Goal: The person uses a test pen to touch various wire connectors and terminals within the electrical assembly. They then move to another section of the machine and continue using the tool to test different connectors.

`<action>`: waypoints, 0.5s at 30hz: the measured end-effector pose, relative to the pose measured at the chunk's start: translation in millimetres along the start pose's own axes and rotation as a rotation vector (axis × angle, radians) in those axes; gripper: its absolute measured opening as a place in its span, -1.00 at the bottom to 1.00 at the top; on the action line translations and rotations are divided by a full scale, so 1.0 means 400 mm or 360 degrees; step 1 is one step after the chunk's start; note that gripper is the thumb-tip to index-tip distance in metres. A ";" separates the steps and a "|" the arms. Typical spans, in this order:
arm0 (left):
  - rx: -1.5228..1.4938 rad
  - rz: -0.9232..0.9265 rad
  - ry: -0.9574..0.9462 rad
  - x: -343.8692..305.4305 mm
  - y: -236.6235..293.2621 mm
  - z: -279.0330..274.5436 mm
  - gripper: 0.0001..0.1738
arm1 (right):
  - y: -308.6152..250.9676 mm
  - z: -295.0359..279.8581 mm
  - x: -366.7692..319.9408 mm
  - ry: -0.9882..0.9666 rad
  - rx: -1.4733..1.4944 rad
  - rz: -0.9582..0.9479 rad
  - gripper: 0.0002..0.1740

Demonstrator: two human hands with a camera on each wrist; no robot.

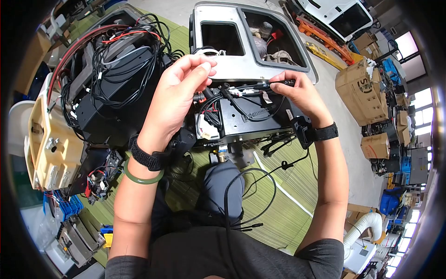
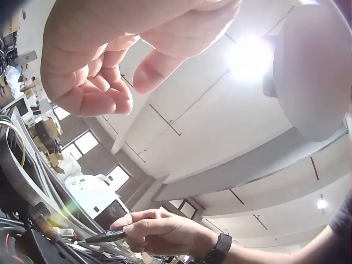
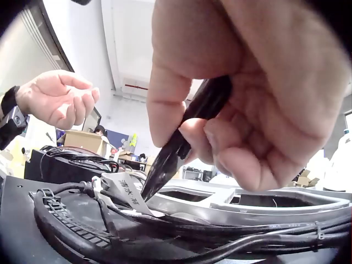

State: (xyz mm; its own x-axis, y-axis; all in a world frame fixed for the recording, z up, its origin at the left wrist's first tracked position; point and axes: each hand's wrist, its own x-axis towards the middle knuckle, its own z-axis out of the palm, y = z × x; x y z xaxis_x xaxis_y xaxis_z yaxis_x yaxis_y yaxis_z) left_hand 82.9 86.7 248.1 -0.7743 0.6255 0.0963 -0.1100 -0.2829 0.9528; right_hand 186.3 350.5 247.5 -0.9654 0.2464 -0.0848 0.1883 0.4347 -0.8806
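Pinched between the thumb and fingers of my right hand (image 1: pixel 304 95) is a slim black tapered tool (image 3: pixel 170 157); its exact kind cannot be told. The narrow end points down at a grey printed tag (image 3: pixel 127 190) among black cables (image 3: pixel 258 242). These cables run along the top of a black metal box (image 1: pixel 278 123), beside a ladder-like black strip (image 3: pixel 77 225). My left hand (image 1: pixel 179 93) is raised over the left end of the box. Its fingers are loosely curled, the thumb near the fingertips, with nothing visible between them.
Behind the box stands a white frame (image 1: pixel 218 69) with window-like openings. At left, a second black box (image 1: pixel 111 93) carries coiled cables (image 1: pixel 139 69) near a cream moulded part (image 1: pixel 55 149). A looped black cable (image 1: pixel 274 186) hangs before my torso. Cardboard boxes (image 1: pixel 360 93) stand at right.
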 end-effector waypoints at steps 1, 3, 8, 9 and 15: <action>0.0003 0.0000 0.0002 0.001 -0.002 0.000 -0.77 | -0.002 -0.001 -0.001 -0.0002 0.0002 -0.0001 -0.81; 0.0082 0.0044 0.0013 0.005 -0.009 -0.001 -0.79 | -0.011 -0.005 -0.007 -0.0039 -0.0050 0.0175 -0.82; 0.0513 0.0075 -0.0034 0.029 -0.057 -0.025 -0.83 | -0.003 -0.003 -0.011 -0.0015 -0.0068 0.0178 -0.83; 0.0713 0.0063 -0.0048 0.036 -0.069 -0.028 -0.83 | 0.000 -0.002 -0.010 -0.0013 -0.0006 0.0189 -0.83; 0.1190 0.0122 -0.0170 0.074 -0.097 -0.021 -0.80 | -0.003 -0.001 -0.010 -0.0023 -0.0041 0.0149 -0.84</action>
State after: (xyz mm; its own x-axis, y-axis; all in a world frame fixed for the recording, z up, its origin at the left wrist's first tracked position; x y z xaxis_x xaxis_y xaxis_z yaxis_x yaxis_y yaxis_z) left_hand 58.9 110.2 211.5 -0.6938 0.7018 0.1613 0.4231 0.2159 0.8800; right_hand 190.0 349.3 249.2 -0.9459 0.2745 -0.1731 0.2822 0.4327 -0.8562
